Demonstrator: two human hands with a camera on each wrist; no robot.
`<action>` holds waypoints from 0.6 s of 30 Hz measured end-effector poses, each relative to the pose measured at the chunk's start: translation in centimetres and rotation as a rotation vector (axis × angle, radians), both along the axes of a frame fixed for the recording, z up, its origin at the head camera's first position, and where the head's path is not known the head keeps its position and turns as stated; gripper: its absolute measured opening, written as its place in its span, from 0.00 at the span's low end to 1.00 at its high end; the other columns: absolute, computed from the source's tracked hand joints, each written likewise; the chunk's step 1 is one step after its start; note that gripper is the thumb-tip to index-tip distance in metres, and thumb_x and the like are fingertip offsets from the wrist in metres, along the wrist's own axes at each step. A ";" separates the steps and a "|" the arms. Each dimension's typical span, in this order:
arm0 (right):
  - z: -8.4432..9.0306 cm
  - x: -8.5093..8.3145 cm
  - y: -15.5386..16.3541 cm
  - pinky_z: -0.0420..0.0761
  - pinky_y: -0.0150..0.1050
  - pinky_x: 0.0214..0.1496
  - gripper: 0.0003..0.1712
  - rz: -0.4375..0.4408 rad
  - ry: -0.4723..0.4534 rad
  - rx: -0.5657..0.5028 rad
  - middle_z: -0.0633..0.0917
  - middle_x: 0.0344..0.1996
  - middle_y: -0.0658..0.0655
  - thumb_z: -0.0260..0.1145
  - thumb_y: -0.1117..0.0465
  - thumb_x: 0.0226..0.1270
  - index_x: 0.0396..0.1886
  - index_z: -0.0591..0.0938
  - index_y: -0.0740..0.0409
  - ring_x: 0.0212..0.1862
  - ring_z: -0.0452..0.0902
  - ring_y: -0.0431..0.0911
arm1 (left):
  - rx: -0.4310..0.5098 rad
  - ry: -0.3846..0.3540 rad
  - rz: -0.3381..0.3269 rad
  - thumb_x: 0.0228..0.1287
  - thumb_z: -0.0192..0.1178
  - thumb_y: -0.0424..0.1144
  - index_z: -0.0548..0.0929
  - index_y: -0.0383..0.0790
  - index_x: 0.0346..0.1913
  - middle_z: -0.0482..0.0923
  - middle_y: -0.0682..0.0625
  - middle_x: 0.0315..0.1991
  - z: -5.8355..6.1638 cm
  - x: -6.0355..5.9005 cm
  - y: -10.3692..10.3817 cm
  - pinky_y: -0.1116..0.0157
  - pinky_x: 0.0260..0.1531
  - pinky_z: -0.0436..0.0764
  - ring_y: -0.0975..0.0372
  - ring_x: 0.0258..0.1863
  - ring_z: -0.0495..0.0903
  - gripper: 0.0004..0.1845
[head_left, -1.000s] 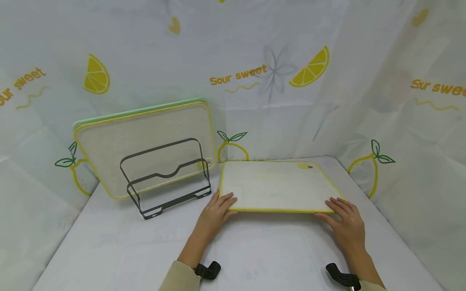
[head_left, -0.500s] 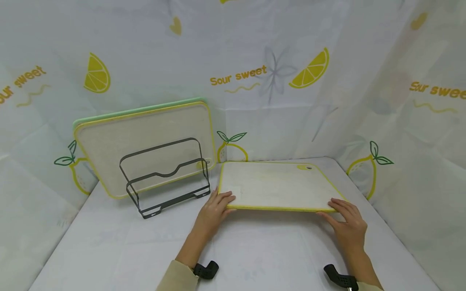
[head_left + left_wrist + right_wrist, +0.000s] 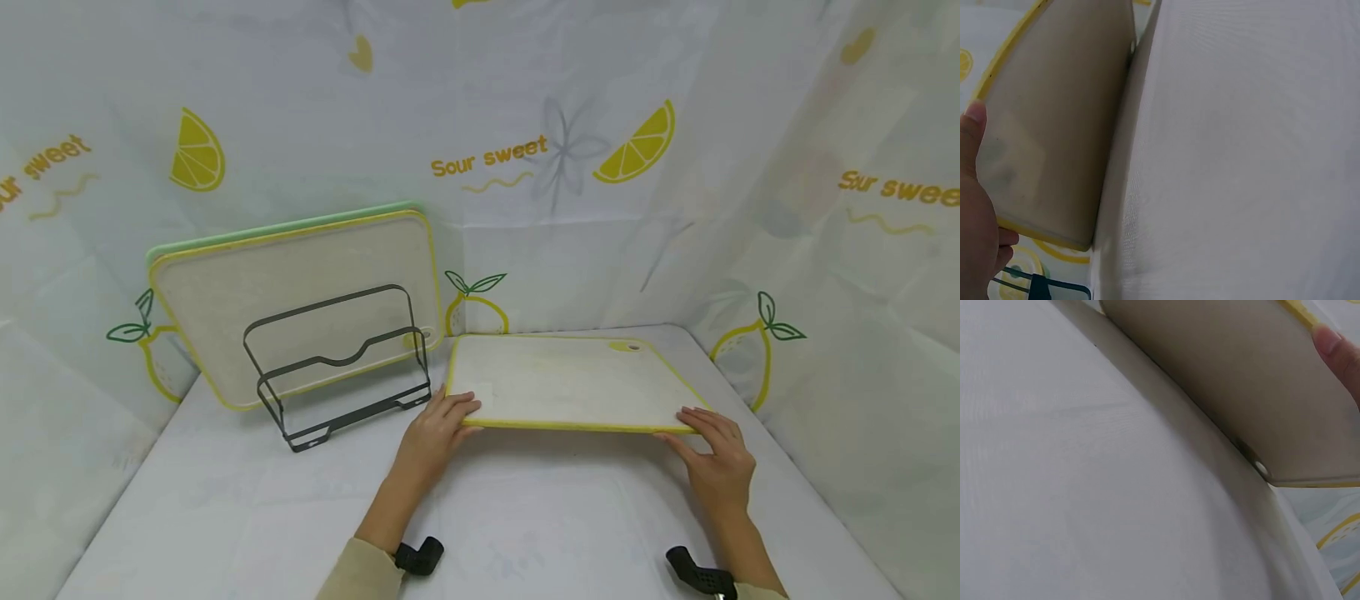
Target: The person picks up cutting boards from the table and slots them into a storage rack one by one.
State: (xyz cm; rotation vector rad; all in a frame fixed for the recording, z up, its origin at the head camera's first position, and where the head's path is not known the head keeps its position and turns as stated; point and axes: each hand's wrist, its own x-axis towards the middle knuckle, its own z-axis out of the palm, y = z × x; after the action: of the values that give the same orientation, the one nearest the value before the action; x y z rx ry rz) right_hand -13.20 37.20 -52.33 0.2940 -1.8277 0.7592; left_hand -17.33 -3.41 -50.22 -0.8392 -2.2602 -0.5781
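Yellow-rimmed white plastic cutting board (image 3: 570, 382), right of the black wire rack (image 3: 341, 367): the head view shows left hand (image 3: 438, 425) and right hand (image 3: 716, 458) clamping its near corners, fingers over the top. Wrist views show its near edge lifted off the desk (image 3: 1241, 156), not yet racked.

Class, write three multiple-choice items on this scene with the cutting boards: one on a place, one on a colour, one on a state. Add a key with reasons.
1. Where is the wire rack?
A. to the left of the held board
B. on top of the held board
C. behind the right hand

2. What colour edges the held cutting board?
A. red
B. yellow
C. black

3. How does the held board sit?
A. standing in the rack
B. near edge raised off the table
C. leaning on the wall

Key: 1 A, the rack stands by the left hand. 2 B, a yellow rim shows. 3 B, both wrist views show its underside above the table, with the right hand gripping too.
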 end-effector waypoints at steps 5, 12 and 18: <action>0.6 0.1 -0.3 0.68 0.16 0.66 0.40 -0.015 0.009 -0.011 0.87 0.36 0.73 0.72 0.34 0.51 0.37 0.88 0.72 0.58 0.72 0.21 | 0.001 -0.004 -0.004 0.58 0.72 0.42 0.84 0.45 0.54 0.85 0.48 0.56 0.4 -0.2 -0.3 0.49 0.66 0.76 0.42 0.62 0.80 0.20; 1.5 -0.1 -0.2 0.70 0.14 0.61 0.43 -0.013 0.020 -0.048 0.86 0.32 0.73 0.74 0.32 0.46 0.35 0.88 0.73 0.53 0.75 0.19 | 0.017 -0.016 -0.019 0.59 0.71 0.42 0.84 0.44 0.53 0.86 0.48 0.54 1.3 -0.2 -0.3 0.49 0.66 0.77 0.48 0.59 0.83 0.19; 2.8 0.0 0.8 0.71 0.14 0.61 0.42 0.012 -0.046 -0.079 0.89 0.39 0.70 0.78 0.35 0.40 0.37 0.89 0.71 0.54 0.77 0.20 | 0.024 -0.029 -0.013 0.59 0.71 0.42 0.85 0.44 0.52 0.86 0.49 0.53 2.1 0.0 -0.3 0.50 0.66 0.77 0.50 0.58 0.84 0.18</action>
State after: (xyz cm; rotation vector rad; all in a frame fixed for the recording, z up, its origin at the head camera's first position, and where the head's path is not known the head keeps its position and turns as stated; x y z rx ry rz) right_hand -13.25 37.98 -49.51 0.2384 -1.8355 0.8501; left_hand -17.29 -3.74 -48.15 -0.8389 -2.2712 -0.6264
